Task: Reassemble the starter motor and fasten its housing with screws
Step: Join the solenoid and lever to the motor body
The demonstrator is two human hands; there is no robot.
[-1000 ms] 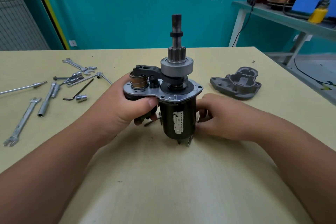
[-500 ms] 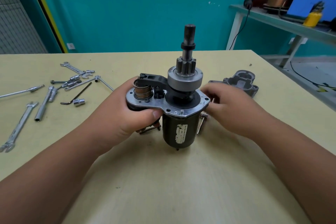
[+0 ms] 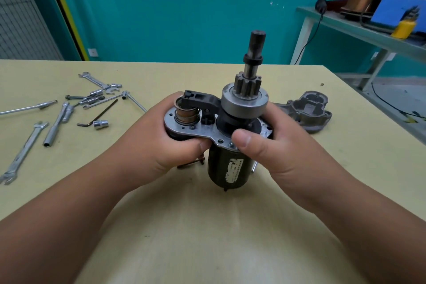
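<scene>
Both hands are on the starter motor [image 3: 221, 161]: left hand [image 3: 156, 145] curled round its solenoid side, right hand [image 3: 283, 152] gripping the plate edge, shaft pointing straight up between them. The housing [image 3: 309, 110] lies on the table [image 3: 207, 226] just beyond the right hand, the nearer one to fetch it.

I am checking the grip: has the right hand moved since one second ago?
Yes. The right hand rose from the table beside the starter motor's base to its plate, now level with the grey cover.
</scene>
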